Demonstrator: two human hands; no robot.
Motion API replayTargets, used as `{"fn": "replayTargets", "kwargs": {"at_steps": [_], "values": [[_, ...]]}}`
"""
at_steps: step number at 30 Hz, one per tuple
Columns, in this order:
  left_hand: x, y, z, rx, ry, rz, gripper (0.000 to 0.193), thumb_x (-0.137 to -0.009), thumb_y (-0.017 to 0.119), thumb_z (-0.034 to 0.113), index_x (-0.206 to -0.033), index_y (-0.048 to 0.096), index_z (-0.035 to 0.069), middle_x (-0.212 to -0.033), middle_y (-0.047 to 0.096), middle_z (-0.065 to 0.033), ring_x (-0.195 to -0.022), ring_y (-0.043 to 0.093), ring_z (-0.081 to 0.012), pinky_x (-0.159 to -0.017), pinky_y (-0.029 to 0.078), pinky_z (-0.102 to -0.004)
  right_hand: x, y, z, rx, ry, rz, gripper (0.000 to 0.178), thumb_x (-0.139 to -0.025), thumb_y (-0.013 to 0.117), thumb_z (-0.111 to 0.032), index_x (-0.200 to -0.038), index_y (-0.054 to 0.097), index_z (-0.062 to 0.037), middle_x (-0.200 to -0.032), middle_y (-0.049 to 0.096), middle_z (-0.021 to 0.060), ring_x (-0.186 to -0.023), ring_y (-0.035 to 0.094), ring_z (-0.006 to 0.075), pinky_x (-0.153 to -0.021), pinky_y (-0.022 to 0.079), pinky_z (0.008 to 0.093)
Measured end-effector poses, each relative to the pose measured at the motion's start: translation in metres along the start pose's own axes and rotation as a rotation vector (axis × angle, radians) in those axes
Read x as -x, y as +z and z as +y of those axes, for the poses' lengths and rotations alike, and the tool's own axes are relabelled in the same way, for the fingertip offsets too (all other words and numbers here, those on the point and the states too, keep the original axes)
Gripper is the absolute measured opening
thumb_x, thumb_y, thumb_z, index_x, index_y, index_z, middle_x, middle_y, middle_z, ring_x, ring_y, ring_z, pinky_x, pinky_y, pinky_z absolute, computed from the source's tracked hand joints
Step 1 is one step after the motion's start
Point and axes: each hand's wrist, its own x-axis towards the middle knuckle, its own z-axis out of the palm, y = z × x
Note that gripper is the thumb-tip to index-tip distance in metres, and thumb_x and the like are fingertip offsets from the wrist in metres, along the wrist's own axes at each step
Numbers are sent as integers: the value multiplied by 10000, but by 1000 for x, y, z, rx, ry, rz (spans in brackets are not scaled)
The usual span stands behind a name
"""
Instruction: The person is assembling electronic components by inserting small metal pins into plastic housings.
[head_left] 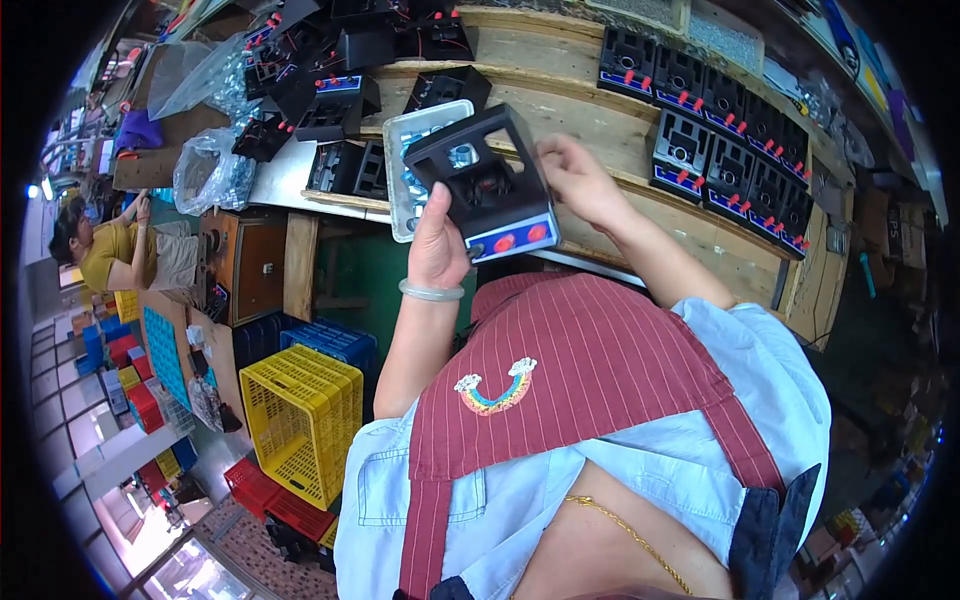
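My left hand (437, 245) grips a black plastic housing (487, 185) by its lower left side; the housing has a blue front strip with two red knobs and an open top. My right hand (578, 180) touches its right edge, fingers curled at the rim. Behind the housing sits a clear plastic tray (400, 170) with small metal parts. A pale bangle circles my left wrist.
The wooden workbench (600, 110) holds rows of similar black housings at the right (725, 150) and a pile at the upper left (330, 90). Bags of parts (210, 170) lie at the left. A yellow crate (300, 420) stands below. Another person (110, 250) sits far left.
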Motion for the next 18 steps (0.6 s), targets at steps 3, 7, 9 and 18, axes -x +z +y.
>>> {"fn": "replayTargets", "kwargs": {"at_steps": [3, 7, 9, 18], "values": [[-8, -12, -7, 32, 17, 142, 358, -940, 616, 243, -1220, 538, 34, -1058, 646, -104, -971, 645, -215, -860, 547, -386, 8, 7, -18, 280, -69, 40, 270, -866, 681, -173, -1041, 531, -34, -719, 552, -27, -657, 515, 59, -580, 419, 233], [-4, -12, -30, -153, -28, 192, 316, -955, 608, 221, -1190, 520, 30, -1090, 612, -75, -980, 606, -157, -843, 502, -289, 10, 39, -42, 878, -508, -100, 171, -835, 624, -145, -936, 509, -69, -695, 615, 126, -659, 635, 336, -571, 502, 429], [-1, -24, -32, -127, -25, 214, 336, -955, 611, 241, -1197, 519, 27, -1103, 599, -66, -992, 589, -142, -855, 491, -288, 5, 52, -43, 910, -595, -241, 140, -813, 602, -100, -915, 511, -71, -756, 635, 126, -757, 646, 349, -602, 504, 457], [22, -85, 59, 74, 230, 408, 403, -982, 525, 394, -1149, 569, 30, -946, 643, -74, -877, 662, -227, -802, 565, -388, -81, 76, 35, 1121, -587, -291, 108, -806, 634, -145, -880, 666, -73, -776, 660, 137, -759, 663, 328, -678, 539, 418]]}}
